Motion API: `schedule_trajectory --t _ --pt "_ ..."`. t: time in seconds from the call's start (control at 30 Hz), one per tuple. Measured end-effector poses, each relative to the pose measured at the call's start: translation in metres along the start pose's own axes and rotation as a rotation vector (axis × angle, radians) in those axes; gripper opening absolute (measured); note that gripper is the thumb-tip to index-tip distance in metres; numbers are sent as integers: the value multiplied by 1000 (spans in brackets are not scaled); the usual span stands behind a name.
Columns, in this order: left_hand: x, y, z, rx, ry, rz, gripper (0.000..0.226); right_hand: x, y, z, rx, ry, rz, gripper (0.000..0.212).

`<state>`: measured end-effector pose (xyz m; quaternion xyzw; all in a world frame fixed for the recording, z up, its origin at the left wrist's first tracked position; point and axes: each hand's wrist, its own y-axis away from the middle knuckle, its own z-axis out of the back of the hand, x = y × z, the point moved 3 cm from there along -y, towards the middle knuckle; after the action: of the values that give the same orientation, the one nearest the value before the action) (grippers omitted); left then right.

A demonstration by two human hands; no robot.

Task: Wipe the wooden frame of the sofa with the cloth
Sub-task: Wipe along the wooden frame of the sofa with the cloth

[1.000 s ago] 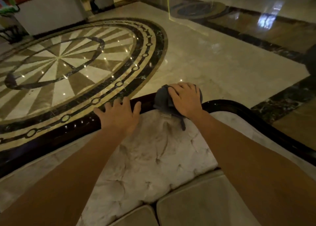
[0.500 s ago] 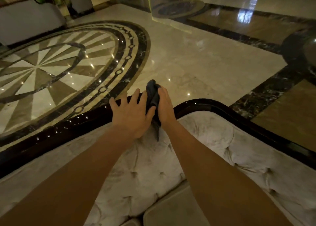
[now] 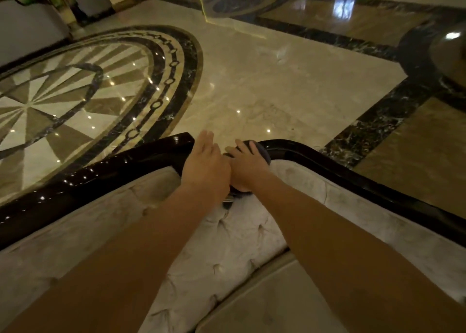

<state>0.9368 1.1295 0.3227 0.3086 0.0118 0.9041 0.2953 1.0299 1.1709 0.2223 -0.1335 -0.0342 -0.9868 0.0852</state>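
Note:
The sofa's dark glossy wooden frame point(image 3: 131, 167) curves along the top of the tufted pale backrest point(image 3: 227, 239). At the crest of the frame my right hand point(image 3: 248, 166) presses down on a dark blue-grey cloth point(image 3: 263, 152); only the cloth's edge shows past the fingers, and a bit hangs below the palm. My left hand point(image 3: 205, 167) lies flat over the frame, fingers pointing away, touching my right hand. Both forearms reach across the backrest.
Beyond the sofa spreads polished marble floor with a round inlaid medallion point(image 3: 63, 98) at left and dark stone borders point(image 3: 378, 120) at right. A seat cushion point(image 3: 277, 305) lies below my arms. A counter point(image 3: 27, 29) stands far left.
My right hand turned from gripping the cloth edgewise to pressing it flat on the frame's crest. My left hand stayed close against it. The view shifted slightly right.

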Motion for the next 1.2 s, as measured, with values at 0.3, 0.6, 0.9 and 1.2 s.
schedule_trajectory --t 0.3,0.6,0.9,1.2 --pt "-20 -57 -53 64 638 263 45 -141 38 6 -160 -216 -521 50" --pt "-72 -134 -39 66 801 449 69 -187 90 -18 -105 -188 -605 46" --pt "-162 -187 11 14 427 2 74 -248 209 -35 4 -54 -1003 61" --pt "-220 -191 31 -36 276 34 80 -258 253 -27 -182 18 -805 51"
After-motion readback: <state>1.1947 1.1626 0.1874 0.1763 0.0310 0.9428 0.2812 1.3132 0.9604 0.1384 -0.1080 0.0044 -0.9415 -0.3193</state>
